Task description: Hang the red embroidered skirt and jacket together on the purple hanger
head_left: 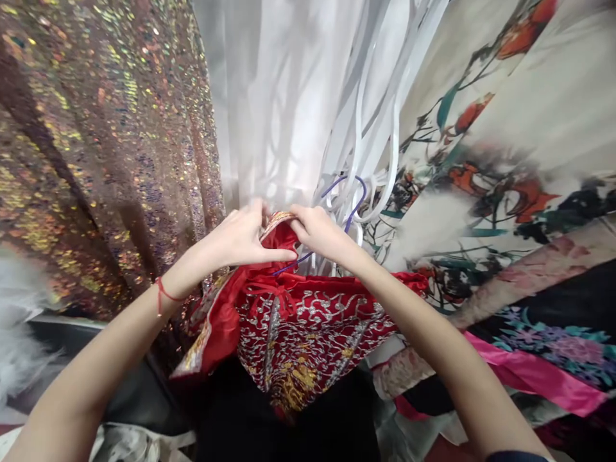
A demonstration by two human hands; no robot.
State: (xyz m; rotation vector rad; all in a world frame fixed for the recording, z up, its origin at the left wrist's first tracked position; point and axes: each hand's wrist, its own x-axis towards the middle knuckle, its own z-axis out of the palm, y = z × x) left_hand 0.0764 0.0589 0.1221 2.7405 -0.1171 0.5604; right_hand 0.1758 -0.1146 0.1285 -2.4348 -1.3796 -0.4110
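A red embroidered garment (312, 314) with silver scrolls and gold motifs hangs in front of me, its front lower part coming to a point. My right hand (312, 228) pinches a gold-patterned band at its top. On the other side, my left hand (240, 234) grips the same upper part, thumb stretched across the red cloth and fingertips blurred at the band. A purple hanger (355, 212) shows its hook right of my hands, and a short length of its bar appears below them. Red ties hang at the garment's upper edge.
Sequinned fabric (120, 128) hangs at the left. Several white hangers (397, 122) crowd behind my right hand, before a white curtain (283, 96). Floral cloth (466, 179) fills the right, above a black embroidered piece with a pink band (539, 372).
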